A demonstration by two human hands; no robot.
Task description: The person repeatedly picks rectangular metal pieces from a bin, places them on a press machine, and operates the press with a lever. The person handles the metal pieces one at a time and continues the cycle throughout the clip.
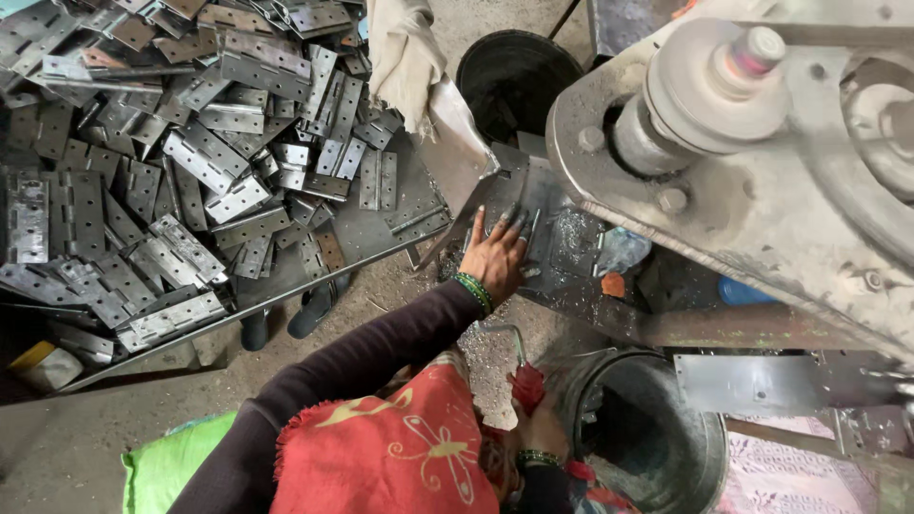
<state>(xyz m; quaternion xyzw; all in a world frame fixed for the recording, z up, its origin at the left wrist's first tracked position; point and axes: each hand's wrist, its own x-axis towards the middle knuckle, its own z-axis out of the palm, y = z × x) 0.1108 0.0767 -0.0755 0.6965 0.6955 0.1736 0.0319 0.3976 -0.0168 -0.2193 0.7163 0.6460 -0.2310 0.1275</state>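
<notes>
Overhead, loomed large at two o'clock: a grey press machine (pixel 762 181), dusty, flywheel and shaft jutting toward the viewer. Heaped across the counter (pixel 376 238) from nine to eleven o'clock: a great pile of flat metal hinges (pixel 171 162), probably dumped close so a hand could draw from it without a stretch. Stood below at five o'clock: a metal bucket (pixel 657 438), seemingly set there to catch finished pieces; sat a black tub (pixel 514 76) at twelve. Draped a pale cloth (pixel 405 52) over the counter's edge.

Lay at centre, on the machine's bed, a small steel plate (pixel 533 214), pressed flat under the left hand (pixel 495 257), fingers spread wide and straight, palm down, likely to steady the piece against the bed. Worn at that wrist: green bangles. Rested low at six o'clock the right hand (pixel 538 433), curled tight around a red-wrapped lever handle (pixel 526 385), thin rod arching up from it.
</notes>
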